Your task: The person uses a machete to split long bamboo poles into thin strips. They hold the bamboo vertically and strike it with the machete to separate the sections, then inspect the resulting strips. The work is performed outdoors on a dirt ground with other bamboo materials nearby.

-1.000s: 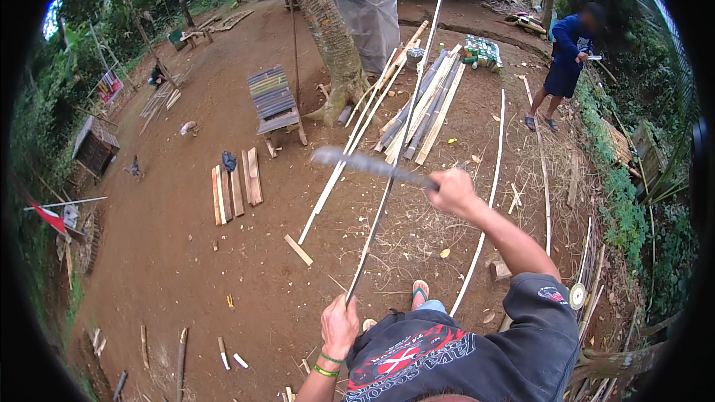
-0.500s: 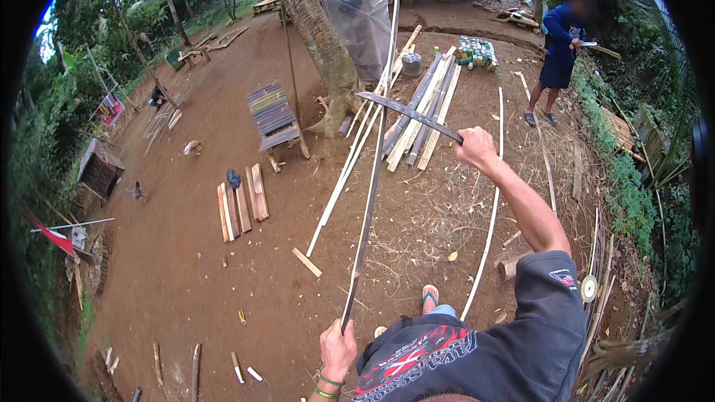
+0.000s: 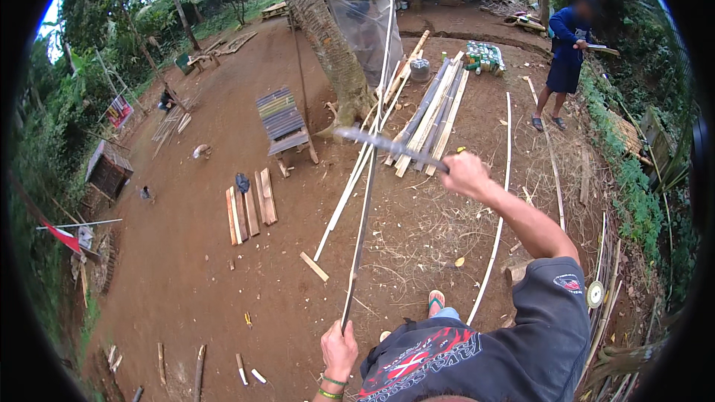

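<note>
My left hand (image 3: 338,348) is closed round the near end of a long, thin bamboo strip (image 3: 360,242). From there the strip rises away from me, past the tree, with its dark side showing near my fist. My right hand (image 3: 467,177) grips the handle of a machete (image 3: 398,147). Its blade, blurred by motion, lies across the strip around mid-length. Whether the edge touches the strip or passes in front of it I cannot tell.
Split bamboo slats (image 3: 436,115) lie piled beyond the blade, by a tree trunk (image 3: 328,37). A slatted bamboo chair (image 3: 284,123) and short planks (image 3: 252,205) are left of the strip. A long pale strip (image 3: 497,231) lies to the right. Another person (image 3: 570,52) stands far right, holding a piece of bamboo.
My right hand has moved down and slightly left with the machete. The blade now sits lower against the strip. My left hand has kept its hold.
</note>
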Demonstrator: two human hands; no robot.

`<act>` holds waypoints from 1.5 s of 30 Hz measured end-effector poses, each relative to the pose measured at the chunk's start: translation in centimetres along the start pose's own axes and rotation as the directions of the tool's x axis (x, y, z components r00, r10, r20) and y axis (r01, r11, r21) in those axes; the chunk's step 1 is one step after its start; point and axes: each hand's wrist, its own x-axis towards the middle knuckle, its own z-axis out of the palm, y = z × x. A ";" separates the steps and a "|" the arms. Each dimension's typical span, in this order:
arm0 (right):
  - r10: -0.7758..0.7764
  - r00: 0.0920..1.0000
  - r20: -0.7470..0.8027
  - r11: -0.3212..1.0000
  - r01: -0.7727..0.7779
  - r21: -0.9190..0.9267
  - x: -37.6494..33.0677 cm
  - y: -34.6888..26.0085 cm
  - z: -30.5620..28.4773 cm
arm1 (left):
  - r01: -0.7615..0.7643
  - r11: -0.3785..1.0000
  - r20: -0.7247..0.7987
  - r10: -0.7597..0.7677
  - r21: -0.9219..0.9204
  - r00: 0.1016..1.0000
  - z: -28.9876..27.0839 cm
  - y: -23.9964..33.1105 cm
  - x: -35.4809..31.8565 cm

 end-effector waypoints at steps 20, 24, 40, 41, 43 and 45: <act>0.048 0.976 -0.213 0.995 -0.066 -0.079 4.4 7.2 -2.8 | 0.011 1.000 0.140 -0.012 0.009 0.990 -1.3 -2.3 -3.3; 0.613 0.690 -0.385 0.789 -0.561 0.250 6.2 17.9 -3.8 | 0.094 0.995 0.219 -0.082 -0.044 0.972 -1.4 -1.7 -3.2; 0.463 0.885 -0.053 0.727 -0.345 0.593 -13.1 3.5 23.4 | 0.173 0.979 -0.003 -0.174 -0.105 0.985 4.1 -4.0 4.3; 0.464 0.883 -0.070 0.713 -0.326 0.621 -13.7 2.8 23.7 | 0.179 0.981 0.018 -0.178 -0.075 0.984 3.8 -3.4 4.7; 0.420 0.894 -0.155 0.734 -0.235 0.638 -13.9 1.7 23.5 | 0.192 0.981 0.068 -0.190 -0.017 0.979 3.0 -1.0 5.6; 0.314 0.928 -0.203 0.766 -0.120 0.632 -13.6 -0.3 21.2 | 0.184 0.981 0.141 -0.174 -0.063 0.975 2.8 -0.1 6.0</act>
